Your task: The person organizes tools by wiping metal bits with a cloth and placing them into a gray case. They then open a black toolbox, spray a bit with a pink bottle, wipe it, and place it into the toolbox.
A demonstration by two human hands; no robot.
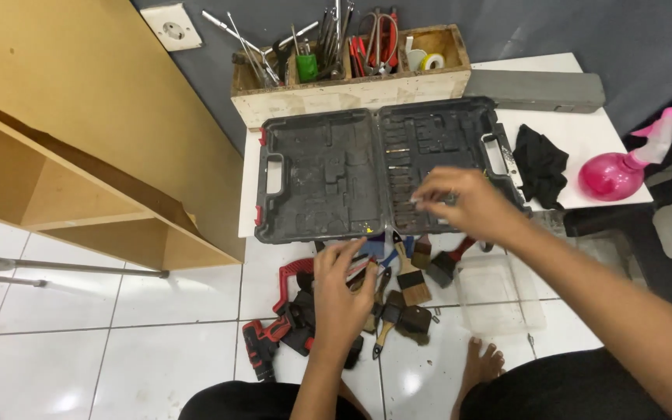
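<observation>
Our left hand (341,289) hovers loosely over paintbrushes (407,289); right hand (460,204) pinches a small bit (416,202) that may slip into the tool case (383,167).

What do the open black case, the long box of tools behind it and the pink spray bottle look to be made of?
The open case: likely moulded plastic, matte black, scuffed, with shaped recesses. The tool box: raw wood, pale, unpainted, with visible board edges. The spray bottle: probably translucent pink plastic, glossy.

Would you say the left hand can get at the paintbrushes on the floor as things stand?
Probably yes: the left hand hangs right over the paintbrushes beside the red drill, and nothing covers them.
</observation>
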